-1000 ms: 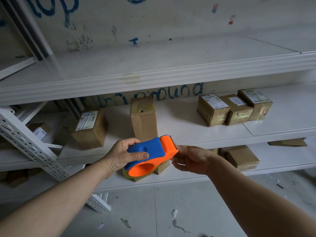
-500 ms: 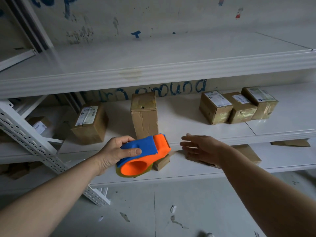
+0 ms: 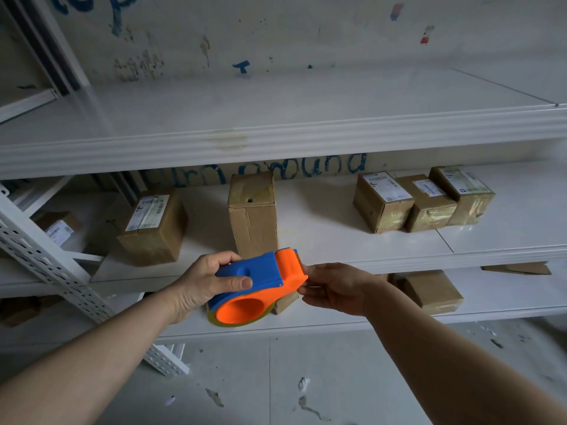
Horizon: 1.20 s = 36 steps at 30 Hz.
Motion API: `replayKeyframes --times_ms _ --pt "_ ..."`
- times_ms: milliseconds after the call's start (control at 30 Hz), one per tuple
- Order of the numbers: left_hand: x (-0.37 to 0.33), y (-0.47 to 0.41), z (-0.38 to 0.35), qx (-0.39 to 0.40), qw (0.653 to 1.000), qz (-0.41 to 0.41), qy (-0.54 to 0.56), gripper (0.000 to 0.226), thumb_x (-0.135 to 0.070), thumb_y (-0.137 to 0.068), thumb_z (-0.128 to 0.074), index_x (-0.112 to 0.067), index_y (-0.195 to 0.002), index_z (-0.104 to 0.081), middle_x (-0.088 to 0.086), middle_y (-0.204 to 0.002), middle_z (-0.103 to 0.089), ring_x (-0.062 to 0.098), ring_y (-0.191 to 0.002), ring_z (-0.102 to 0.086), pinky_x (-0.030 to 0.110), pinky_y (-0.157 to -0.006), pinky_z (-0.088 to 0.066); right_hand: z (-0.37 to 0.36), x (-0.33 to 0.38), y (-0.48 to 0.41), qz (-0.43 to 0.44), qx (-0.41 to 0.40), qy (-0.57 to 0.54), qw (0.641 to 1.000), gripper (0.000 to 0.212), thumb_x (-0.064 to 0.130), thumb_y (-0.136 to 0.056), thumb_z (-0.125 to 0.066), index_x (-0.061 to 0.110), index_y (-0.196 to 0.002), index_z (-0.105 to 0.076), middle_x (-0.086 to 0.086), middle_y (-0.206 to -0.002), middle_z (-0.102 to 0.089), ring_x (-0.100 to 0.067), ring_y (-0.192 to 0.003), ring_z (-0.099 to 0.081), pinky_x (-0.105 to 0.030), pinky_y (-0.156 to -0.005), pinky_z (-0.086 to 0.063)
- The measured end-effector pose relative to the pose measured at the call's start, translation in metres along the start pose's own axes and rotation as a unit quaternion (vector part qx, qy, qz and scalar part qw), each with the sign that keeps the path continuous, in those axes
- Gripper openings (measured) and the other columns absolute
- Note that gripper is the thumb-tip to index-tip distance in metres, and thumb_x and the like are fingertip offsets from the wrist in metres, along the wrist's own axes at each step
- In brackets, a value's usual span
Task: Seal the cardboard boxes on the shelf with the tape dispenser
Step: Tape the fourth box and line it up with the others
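Note:
My left hand [image 3: 204, 285] grips the blue handle of an orange and blue tape dispenser [image 3: 260, 286], held in the air in front of the middle shelf [image 3: 337, 237]. My right hand [image 3: 334, 286] touches the dispenser's orange front end with its fingertips; what they pinch is hidden. Right behind the dispenser, a tall cardboard box [image 3: 253, 213] stands upright on the middle shelf. A labelled box [image 3: 153, 225] sits to its left. Three labelled boxes [image 3: 423, 199] stand in a row at the right.
A bare upper shelf [image 3: 276, 139] overhangs the middle one. On the lower shelf lie a cardboard box [image 3: 429, 291] and flat cardboard [image 3: 518, 268] at the right. A perforated white upright [image 3: 46, 262] slants at the left. The grey floor [image 3: 276, 378] lies below.
My right hand, open and apart from the dispenser half a second ago, has come back to its orange front end. My left hand raised the dispenser slightly.

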<state>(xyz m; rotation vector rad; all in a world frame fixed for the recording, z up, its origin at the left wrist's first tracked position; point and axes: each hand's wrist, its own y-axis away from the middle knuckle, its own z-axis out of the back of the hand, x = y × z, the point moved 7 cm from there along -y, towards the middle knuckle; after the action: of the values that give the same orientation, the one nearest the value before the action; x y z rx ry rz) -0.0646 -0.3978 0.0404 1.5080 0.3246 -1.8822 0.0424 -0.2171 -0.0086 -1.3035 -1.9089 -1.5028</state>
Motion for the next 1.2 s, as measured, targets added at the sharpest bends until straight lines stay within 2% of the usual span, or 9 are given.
replayKeyframes --times_ms 267,433,533,600,700,833,933,1067,1200 --pt "-0.022 -0.007 -0.001 0.038 0.979 -0.048 -0.196 0.059 -0.044 -0.05 -0.086 -0.028 -0.099 -0.058 -0.004 -0.096 -0.064 0.017 -0.089 -0.064 0.038 -0.073 -0.056 0.014 0.032 -0.003 0.103 -0.224 0.189 0.951 0.019 0.02 -0.093 -0.061 0.005 -0.084 -0.069 -0.01 -0.068 -0.065 -0.015 -0.059 -0.062 -0.019 -0.05 -0.05" --pt "-0.013 0.005 0.017 0.035 0.958 -0.054 -0.281 0.047 -0.035 -0.055 -0.08 -0.031 -0.094 -0.055 -0.003 -0.088 -0.061 0.022 -0.082 -0.062 0.035 -0.068 -0.053 0.038 0.036 0.01 0.128 -0.289 0.117 0.941 0.016 0.012 -0.089 -0.065 0.003 -0.076 -0.069 -0.008 -0.066 -0.059 -0.017 -0.057 -0.055 -0.029 -0.062 -0.055" --pt "0.0 0.016 0.037 0.032 0.95 -0.037 -0.308 0.064 -0.036 -0.058 -0.079 -0.046 -0.114 -0.052 -0.014 -0.105 -0.061 0.007 -0.096 -0.061 0.035 -0.082 -0.056 0.041 0.034 0.014 0.143 -0.292 0.114 0.939 0.016 0.015 -0.09 -0.065 0.004 -0.08 -0.071 -0.006 -0.067 -0.061 -0.016 -0.06 -0.056 -0.035 -0.073 -0.058" --pt "0.001 0.023 0.044 0.017 0.94 -0.044 -0.339 0.081 -0.038 -0.059 -0.08 -0.057 -0.126 -0.039 -0.025 -0.118 -0.054 -0.001 -0.107 -0.056 0.028 -0.09 -0.051 0.032 0.033 0.013 0.157 -0.282 0.121 0.939 0.016 0.016 -0.089 -0.066 0.005 -0.08 -0.072 -0.006 -0.067 -0.063 -0.017 -0.06 -0.056 -0.035 -0.075 -0.058" --pt "-0.004 0.032 0.046 -0.008 0.914 -0.067 -0.4 0.101 -0.042 -0.059 -0.081 -0.055 -0.14 -0.022 -0.039 -0.119 -0.04 -0.005 -0.108 -0.049 0.021 -0.088 -0.044 0.02 0.037 0.012 0.188 -0.283 0.142 0.93 0.016 0.02 -0.087 -0.068 0.008 -0.079 -0.074 -0.004 -0.068 -0.066 -0.017 -0.059 -0.055 -0.032 -0.073 -0.057" --pt "-0.005 0.04 0.049 -0.009 0.885 -0.08 -0.459 0.099 -0.036 -0.065 -0.073 -0.061 -0.139 -0.013 -0.031 -0.112 -0.05 0.001 -0.096 -0.056 0.024 -0.079 -0.049 0.015 0.043 0.012 0.226 -0.298 0.198 0.906 0.018 0.029 -0.086 -0.07 0.013 -0.077 -0.073 -0.001 -0.069 -0.068 -0.017 -0.065 -0.06 -0.035 -0.075 -0.057" --pt "0.005 0.043 0.065 -0.016 0.903 -0.06 -0.426 0.091 -0.036 -0.066 -0.074 -0.061 -0.137 -0.022 -0.021 -0.104 -0.062 0.001 -0.087 -0.061 0.027 -0.075 -0.054 0.038 0.046 0.012 0.217 -0.334 0.158 0.904 0.019 0.029 -0.087 -0.069 0.014 -0.076 -0.072 -0.003 -0.073 -0.067 -0.017 -0.069 -0.061 -0.039 -0.079 -0.059" --pt "0.01 0.047 0.101 -0.078 0.912 -0.029 -0.402 0.09 -0.051 -0.058 -0.071 -0.057 -0.138 -0.029 -0.025 -0.125 -0.054 -0.002 -0.102 -0.057 0.023 -0.082 -0.048 0.045 0.06 0.001 0.195 -0.286 0.124 0.93 0.016 0.026 -0.088 -0.068 0.012 -0.082 -0.071 -0.005 -0.078 -0.064 -0.013 -0.071 -0.054 -0.037 -0.08 -0.059" --pt "-0.006 0.035 0.135 -0.185 0.908 -0.08 -0.368 0.082 -0.025 -0.062 -0.071 -0.049 -0.133 -0.038 -0.011 -0.135 -0.052 0.01 -0.122 -0.051 0.032 -0.099 -0.044 0.031 0.084 -0.013 0.192 -0.244 0.089 0.946 0.02 0.029 -0.088 -0.068 0.011 -0.094 -0.072 -0.004 -0.089 -0.065 -0.013 -0.082 -0.056 -0.038 -0.082 -0.057"
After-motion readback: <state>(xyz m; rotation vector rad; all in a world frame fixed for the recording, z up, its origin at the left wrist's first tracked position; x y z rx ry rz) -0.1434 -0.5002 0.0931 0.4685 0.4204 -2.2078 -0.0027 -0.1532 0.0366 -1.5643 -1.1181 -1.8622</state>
